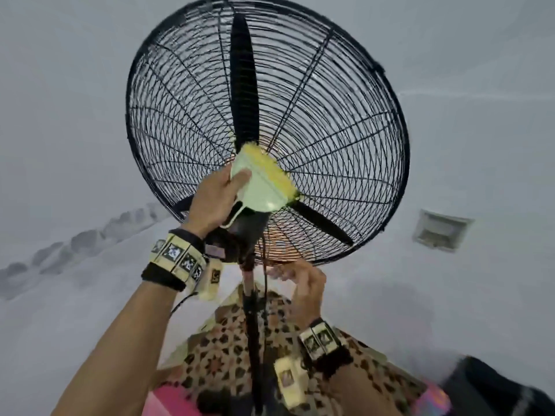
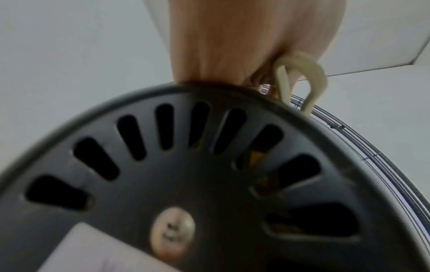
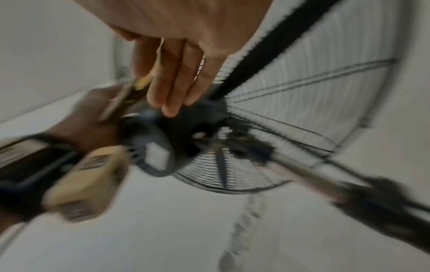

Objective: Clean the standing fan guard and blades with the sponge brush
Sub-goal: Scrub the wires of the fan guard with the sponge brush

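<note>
Walls (image 1: 60,85) (grey-white) behind black fan guard (image 1: 345,121)

Support: a dark upright pole (image 1: 250,325) carries the fan (image 1: 330,130) at its top end.
Pole's foot: cut off by the bottom edge of the head view.
Floor: cannot be made out.
Behind the pole, low down: a spotted cloth (image 1: 210,352), with a pink patch (image 1: 168,400) below it.
Lower right: a blurred black shape (image 1: 486,385).

A white wall vent (image 1: 441,230) above right, a leopard-print cloth (image 1: 216,349) below.
</note>
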Demonstrator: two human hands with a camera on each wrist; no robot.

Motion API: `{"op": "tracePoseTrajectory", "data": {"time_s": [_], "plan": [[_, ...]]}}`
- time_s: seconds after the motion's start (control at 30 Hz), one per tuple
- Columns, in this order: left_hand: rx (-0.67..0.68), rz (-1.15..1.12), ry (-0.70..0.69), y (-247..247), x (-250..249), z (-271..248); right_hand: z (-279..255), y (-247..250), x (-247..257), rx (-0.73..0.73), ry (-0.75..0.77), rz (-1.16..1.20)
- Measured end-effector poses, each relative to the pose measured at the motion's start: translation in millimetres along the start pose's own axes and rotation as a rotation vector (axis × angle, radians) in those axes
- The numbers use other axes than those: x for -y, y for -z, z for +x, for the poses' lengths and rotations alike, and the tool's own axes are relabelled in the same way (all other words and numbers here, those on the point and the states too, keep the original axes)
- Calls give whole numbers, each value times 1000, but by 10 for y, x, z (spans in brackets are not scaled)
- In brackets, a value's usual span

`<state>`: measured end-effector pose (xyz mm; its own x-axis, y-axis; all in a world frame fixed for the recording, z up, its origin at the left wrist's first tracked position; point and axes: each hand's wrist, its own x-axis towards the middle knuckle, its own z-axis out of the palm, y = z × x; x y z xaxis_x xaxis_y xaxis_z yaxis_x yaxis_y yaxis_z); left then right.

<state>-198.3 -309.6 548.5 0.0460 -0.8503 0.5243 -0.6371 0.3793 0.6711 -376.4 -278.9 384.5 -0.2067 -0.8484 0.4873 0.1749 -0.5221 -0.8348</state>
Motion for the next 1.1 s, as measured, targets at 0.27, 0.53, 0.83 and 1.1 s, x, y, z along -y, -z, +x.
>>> {"op": "tracePoseTrajectory", "data": {"time_s": [0.27,0.53,0.83,1.1], "plan": [[-162,28,22,-51,-19,-127,857,1366,-780,-2,-809,-358],[-225,-83,117,-76,-131,-268,1211,1332,-949,165,-661,-222],[-274,-70,158,-90,-227,-478,1235,1328,-915,134,-652,-143],[-369,188,-1,-991,-293,-976,1254,1287,-1040,70,-607,-82]]}}
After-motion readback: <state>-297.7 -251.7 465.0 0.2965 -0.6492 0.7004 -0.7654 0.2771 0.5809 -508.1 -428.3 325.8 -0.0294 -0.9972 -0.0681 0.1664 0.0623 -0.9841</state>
